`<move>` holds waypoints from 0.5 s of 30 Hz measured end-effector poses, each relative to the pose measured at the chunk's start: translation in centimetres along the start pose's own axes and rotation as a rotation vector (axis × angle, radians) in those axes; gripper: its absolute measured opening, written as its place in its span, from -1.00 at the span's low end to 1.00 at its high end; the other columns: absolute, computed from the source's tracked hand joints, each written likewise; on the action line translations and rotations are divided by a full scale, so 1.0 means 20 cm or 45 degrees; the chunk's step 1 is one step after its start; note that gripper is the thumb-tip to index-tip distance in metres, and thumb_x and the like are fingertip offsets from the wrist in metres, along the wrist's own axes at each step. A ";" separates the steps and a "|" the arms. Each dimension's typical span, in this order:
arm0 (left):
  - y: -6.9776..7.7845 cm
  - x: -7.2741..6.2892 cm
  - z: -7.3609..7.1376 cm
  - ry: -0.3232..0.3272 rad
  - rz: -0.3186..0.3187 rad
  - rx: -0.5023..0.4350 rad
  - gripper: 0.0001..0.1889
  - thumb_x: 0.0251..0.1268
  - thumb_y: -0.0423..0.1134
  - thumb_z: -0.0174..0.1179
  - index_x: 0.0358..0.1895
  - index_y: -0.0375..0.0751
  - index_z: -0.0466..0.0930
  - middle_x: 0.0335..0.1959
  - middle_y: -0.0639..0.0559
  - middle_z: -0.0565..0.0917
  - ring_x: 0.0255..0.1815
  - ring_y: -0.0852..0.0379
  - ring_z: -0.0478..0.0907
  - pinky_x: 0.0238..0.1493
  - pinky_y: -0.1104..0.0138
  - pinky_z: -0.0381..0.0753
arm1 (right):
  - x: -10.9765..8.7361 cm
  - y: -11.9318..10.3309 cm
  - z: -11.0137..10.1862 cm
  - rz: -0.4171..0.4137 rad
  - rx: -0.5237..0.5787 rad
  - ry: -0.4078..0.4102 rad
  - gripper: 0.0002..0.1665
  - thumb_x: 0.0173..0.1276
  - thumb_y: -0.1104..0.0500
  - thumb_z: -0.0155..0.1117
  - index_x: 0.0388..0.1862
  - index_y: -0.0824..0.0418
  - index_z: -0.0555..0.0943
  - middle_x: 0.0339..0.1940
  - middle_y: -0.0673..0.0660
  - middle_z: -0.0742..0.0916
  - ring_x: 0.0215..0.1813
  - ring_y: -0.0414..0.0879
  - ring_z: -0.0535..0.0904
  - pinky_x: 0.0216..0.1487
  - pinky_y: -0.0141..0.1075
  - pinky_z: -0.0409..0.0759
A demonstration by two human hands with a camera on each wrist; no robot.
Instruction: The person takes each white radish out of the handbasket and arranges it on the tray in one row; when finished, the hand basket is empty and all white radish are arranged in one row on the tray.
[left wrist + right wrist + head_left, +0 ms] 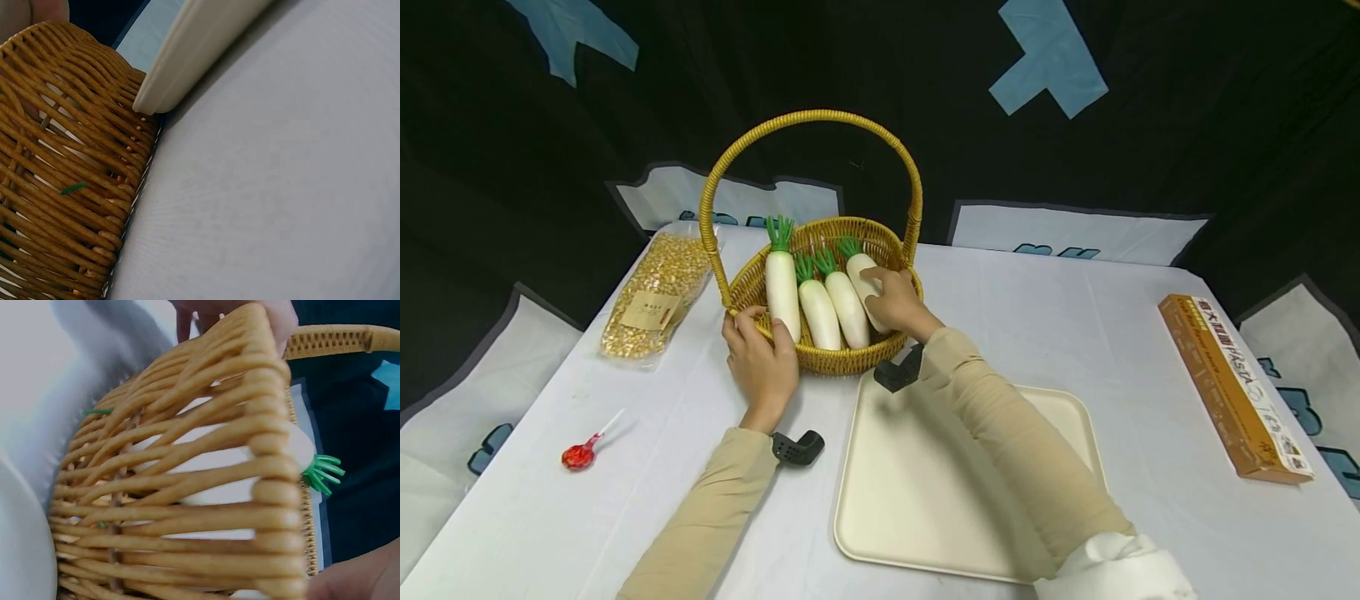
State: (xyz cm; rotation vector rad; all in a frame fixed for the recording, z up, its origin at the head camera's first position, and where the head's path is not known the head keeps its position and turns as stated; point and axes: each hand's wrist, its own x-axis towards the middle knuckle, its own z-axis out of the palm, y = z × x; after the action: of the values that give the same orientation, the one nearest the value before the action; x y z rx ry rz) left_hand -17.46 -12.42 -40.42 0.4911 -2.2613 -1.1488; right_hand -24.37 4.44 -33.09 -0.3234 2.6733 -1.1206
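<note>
In the head view a yellow wicker basket (pixel 835 361) with a tall arched handle holds several white radishes (pixel 781 287) with green tops, lying side by side. My left hand (pixel 763 358) grips the basket's front left rim, near the foot of the handle. From the right, my right hand (pixel 895 302) reaches over the rim and holds the rightmost white radish (pixel 859 268) by its side; part of the fingers is hidden. Through the weave in the right wrist view, white radishes (pixel 219 459) show, one green top (pixel 324 474) sticking out past the rim.
A cream tray (pixel 940 500) lies in front of the basket, under my right forearm. Left of the basket is a bag of corn kernels (pixel 658 287), with a red lollipop (pixel 580 455) nearer me. A pasta box (pixel 1232 387) lies at the far right.
</note>
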 end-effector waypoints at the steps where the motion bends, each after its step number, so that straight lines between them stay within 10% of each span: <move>1: 0.00 0.00 0.00 -0.003 0.000 0.000 -0.65 0.23 -0.06 -0.18 0.02 -0.13 0.27 0.28 -0.30 0.13 0.12 -0.27 0.32 0.02 -0.05 0.23 | 0.00 0.01 0.00 -0.019 0.039 -0.006 -0.41 0.20 0.32 -0.05 0.27 0.16 0.33 0.26 0.30 0.40 0.13 0.07 0.25 -0.05 -0.22 0.37; 8: 0.00 0.00 0.00 -0.002 0.001 0.005 -0.65 0.23 -0.06 -0.19 0.02 -0.14 0.27 0.28 -0.31 0.13 0.15 -0.26 0.29 0.04 -0.06 0.22 | -0.03 0.05 -0.02 -0.102 0.488 -0.052 -0.46 0.29 0.33 -0.01 0.27 0.15 0.34 0.33 0.14 0.37 0.40 0.01 0.15 0.29 -0.17 0.28; 15: 0.00 0.00 0.00 -0.012 -0.009 -0.005 -0.65 0.23 -0.07 -0.18 0.01 -0.14 0.27 0.29 -0.31 0.12 0.17 -0.26 0.28 0.07 -0.07 0.21 | -0.12 0.04 -0.04 -0.018 0.894 -0.098 -0.48 0.31 0.28 0.01 0.25 0.00 0.38 0.30 0.16 0.34 0.25 -0.06 0.33 -0.03 -0.33 0.42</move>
State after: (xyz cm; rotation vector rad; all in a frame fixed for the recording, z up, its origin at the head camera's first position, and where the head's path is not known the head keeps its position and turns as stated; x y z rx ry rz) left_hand -17.47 -12.46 -40.36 0.4931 -2.2665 -1.1609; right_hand -22.45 6.21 -32.92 -0.2420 2.0354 -1.8931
